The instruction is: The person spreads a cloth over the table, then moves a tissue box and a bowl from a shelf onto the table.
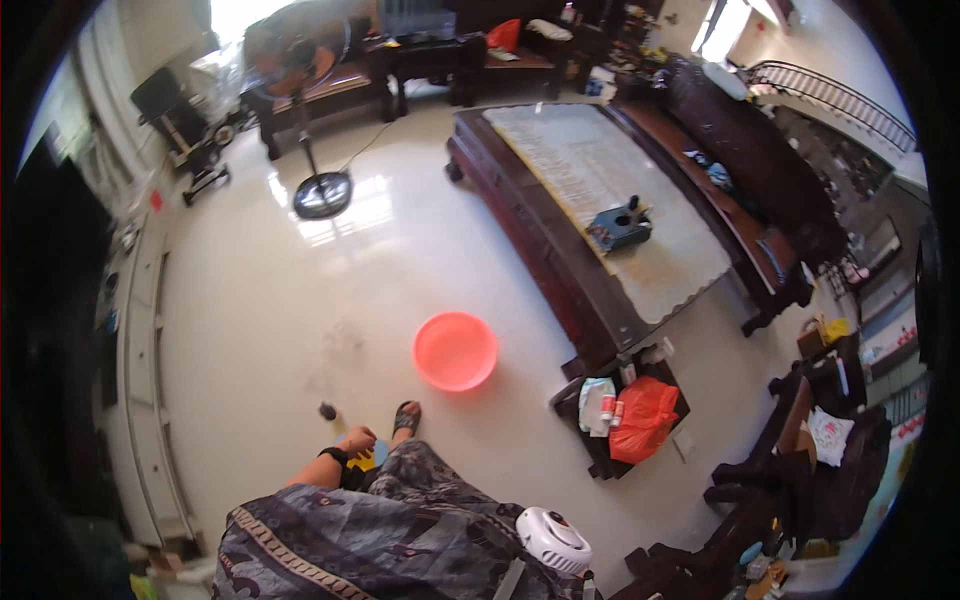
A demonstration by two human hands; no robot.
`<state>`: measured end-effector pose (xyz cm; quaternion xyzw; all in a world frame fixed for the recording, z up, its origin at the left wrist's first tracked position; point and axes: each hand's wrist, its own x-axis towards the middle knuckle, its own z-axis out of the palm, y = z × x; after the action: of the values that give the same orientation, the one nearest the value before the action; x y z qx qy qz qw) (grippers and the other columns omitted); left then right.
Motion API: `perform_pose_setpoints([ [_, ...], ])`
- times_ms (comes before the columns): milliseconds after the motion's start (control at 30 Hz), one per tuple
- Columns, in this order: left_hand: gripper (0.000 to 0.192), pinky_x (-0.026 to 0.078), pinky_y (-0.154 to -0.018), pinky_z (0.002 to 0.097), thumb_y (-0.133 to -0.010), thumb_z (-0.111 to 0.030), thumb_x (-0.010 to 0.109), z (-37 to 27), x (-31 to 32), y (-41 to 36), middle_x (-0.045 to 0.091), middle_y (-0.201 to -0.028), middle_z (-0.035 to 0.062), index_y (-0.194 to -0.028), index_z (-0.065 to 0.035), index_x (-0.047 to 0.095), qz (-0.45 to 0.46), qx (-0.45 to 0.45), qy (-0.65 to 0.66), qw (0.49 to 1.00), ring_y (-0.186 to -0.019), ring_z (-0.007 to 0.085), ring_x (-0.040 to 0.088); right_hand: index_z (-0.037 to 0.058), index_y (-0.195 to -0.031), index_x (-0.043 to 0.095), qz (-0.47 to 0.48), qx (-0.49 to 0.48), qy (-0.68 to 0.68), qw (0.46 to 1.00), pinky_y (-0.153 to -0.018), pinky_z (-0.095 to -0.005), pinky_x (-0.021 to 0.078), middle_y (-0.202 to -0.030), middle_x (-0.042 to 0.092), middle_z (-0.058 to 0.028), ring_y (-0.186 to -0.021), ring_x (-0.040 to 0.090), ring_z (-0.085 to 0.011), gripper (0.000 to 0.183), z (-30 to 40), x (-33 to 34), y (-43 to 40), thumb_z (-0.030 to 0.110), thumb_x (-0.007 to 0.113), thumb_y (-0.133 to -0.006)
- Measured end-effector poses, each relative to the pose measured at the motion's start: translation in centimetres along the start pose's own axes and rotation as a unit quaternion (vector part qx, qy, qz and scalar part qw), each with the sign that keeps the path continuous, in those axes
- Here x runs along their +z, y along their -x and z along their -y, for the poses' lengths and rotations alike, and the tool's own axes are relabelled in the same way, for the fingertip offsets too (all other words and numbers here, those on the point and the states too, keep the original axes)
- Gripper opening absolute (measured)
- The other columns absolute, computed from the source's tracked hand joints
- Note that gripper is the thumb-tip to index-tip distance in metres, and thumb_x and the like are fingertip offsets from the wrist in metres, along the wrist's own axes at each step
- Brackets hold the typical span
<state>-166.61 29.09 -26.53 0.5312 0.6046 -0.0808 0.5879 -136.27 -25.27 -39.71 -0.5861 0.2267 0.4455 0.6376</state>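
Observation:
My left hand (360,441), with a black band at the wrist, hangs low by my knee, above a yellow and blue thing (364,457) that is partly hidden. Whether the hand holds anything is too small to tell. My right hand is out of view. A pink plastic basin (455,352) stands on the tiled floor in front of my sandalled foot (406,420). Left of the foot lies a small dark object (328,411), with grey smudges on the floor beyond it. A white device (553,540) with vents rests against my patterned clothing.
A long dark wooden table (525,217) bears a blue box (619,228). Near its close end, a small stool or table holds a red plastic bag (643,420) and bottles. A standing fan (322,195) is ahead, its cord trailing. A low cabinet (142,375) runs along the left; carved wooden seats stand right.

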Motion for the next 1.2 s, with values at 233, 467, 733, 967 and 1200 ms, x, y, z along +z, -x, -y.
perform_pose_setpoints([
  [233,0.026,0.041,-0.043,0.0309,-0.066,-0.012,0.045,-3.8,-0.4,-4.2,0.054,-0.070,0.0112,-0.090,-0.0028,0.046,0.034,0.082,0.044,0.995,-0.055,0.0215,0.054,0.0006,-0.089,0.043,0.004,0.034,0.003,0.999,-0.047,-0.0250,0.0395,-0.064,0.048,-0.0071,-0.052,0.047,-0.0139,0.019,-1.6,6.4,-1.6,0.010,0.044,-0.072],
  [467,0.022,0.040,-0.042,0.0333,-0.070,-0.010,0.040,-4.8,-12.0,-11.9,0.052,-0.068,0.0126,-0.090,-0.0032,0.045,0.009,0.028,0.087,0.996,-0.053,0.0237,0.053,0.0011,-0.092,0.040,0.024,-0.009,-0.031,0.999,-0.050,-0.0245,0.0412,-0.067,0.049,-0.0099,-0.053,0.049,-0.0151,0.023,0.2,20.1,-4.9,0.006,0.046,-0.070],
  [733,0.026,0.041,-0.045,0.0357,-0.068,-0.005,0.040,-6.4,-16.4,-15.0,0.051,-0.071,0.0151,-0.093,-0.0006,0.042,0.037,-0.014,0.083,0.996,-0.055,0.0271,0.054,0.0010,-0.091,0.044,-0.001,-0.154,0.115,0.981,-0.058,-0.0253,0.0426,-0.079,0.052,-0.0113,-0.068,0.053,-0.0180,0.023,12.7,36.4,0.1,0.001,0.036,-0.069],
  [967,0.025,0.041,-0.041,0.0332,-0.067,-0.005,0.040,-8.0,-15.3,-16.8,0.052,-0.069,0.0137,-0.092,-0.0011,0.042,0.097,-0.015,0.082,0.992,-0.054,0.0253,0.054,0.0005,-0.093,0.045,-0.029,-0.063,0.100,0.993,-0.058,-0.0263,0.0433,-0.078,0.052,-0.0109,-0.069,0.053,-0.0184,0.024,7.9,34.3,0.5,0.003,0.038,-0.070],
  [1200,0.027,0.041,-0.043,0.0342,-0.069,-0.005,0.039,-10.1,-13.7,-16.0,0.051,-0.071,0.0147,-0.095,-0.0025,0.040,0.094,-0.009,0.057,0.994,-0.057,0.0262,0.054,-0.0016,-0.093,0.046,-0.128,0.031,0.005,0.991,-0.054,-0.0288,0.0432,-0.078,0.053,-0.0141,-0.066,0.054,-0.0226,0.022,2.7,27.4,3.0,0.012,0.042,-0.076],
])
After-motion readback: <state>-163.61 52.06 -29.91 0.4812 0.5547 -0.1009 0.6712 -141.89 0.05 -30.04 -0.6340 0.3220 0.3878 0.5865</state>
